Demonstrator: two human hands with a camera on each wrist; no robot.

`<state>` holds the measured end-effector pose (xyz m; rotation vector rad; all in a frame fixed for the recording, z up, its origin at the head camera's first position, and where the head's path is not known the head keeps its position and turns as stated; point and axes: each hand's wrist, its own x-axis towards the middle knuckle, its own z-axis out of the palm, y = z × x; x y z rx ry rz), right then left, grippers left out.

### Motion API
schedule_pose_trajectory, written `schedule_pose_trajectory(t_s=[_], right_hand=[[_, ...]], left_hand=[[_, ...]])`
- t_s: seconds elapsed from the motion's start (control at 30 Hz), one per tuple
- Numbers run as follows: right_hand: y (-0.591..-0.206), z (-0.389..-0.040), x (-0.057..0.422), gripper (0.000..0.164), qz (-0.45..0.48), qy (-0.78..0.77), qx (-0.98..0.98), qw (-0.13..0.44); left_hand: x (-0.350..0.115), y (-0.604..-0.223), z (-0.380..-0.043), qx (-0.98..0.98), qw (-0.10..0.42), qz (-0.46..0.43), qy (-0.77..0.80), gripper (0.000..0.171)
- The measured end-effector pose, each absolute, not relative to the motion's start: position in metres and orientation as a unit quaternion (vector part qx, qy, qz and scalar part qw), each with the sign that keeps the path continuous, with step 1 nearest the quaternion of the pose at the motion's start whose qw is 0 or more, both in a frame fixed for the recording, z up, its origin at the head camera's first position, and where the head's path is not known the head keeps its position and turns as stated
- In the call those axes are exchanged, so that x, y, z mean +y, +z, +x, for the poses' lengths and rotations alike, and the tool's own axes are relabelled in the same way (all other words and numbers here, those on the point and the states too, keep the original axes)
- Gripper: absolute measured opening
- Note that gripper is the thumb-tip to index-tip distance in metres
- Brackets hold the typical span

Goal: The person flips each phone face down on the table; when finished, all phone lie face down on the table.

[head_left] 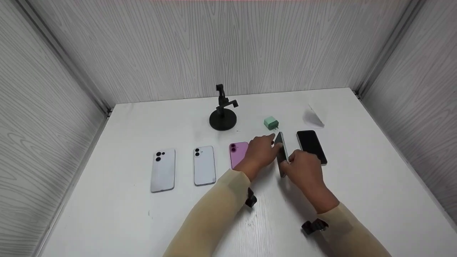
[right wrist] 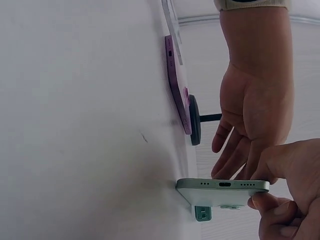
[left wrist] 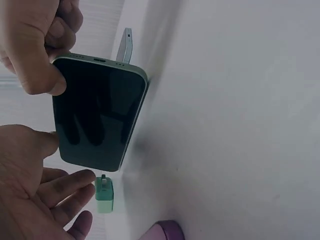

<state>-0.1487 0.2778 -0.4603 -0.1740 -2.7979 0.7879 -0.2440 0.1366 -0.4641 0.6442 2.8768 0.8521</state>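
Observation:
A mint-green phone with a dark screen stands tilted up on its long edge on the white table. My right hand pinches its near end between thumb and fingers, beside the charging port seen in the right wrist view. Close to the far end, my left hand has its thumb at the phone's edge, with its other fingers loosely extended, as the left wrist view shows. Just beyond the phone lies a green charger plug. A pink phone, partly hidden by my left hand, lies to the left.
Two pale phones, one farther left and one nearer, lie backs up. A black-screened phone lies on the right. Behind stand a black phone stand and a clear, film-like piece. Grey wood-grain walls enclose the table.

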Motion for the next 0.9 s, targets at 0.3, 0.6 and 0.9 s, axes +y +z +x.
schedule_pose_trajectory(t_s=[0.3, 0.6, 0.9], right_hand=[[-0.46, -0.139, 0.272, 0.012, -0.029, 0.254, -0.96, 0.118], [-0.461, -0.14, 0.272, 0.012, -0.031, 0.271, -0.956, 0.107], [-0.461, -0.138, 0.272, 0.017, -0.03, 0.285, -0.954, 0.084]], left_hand=[[0.141, -0.464, -0.245, 0.925, 0.009, 0.212, 0.316, 0.035], [0.148, -0.456, -0.254, 0.933, 0.019, 0.178, 0.311, 0.034], [0.153, -0.455, -0.253, 0.941, 0.015, 0.116, 0.319, 0.041]])
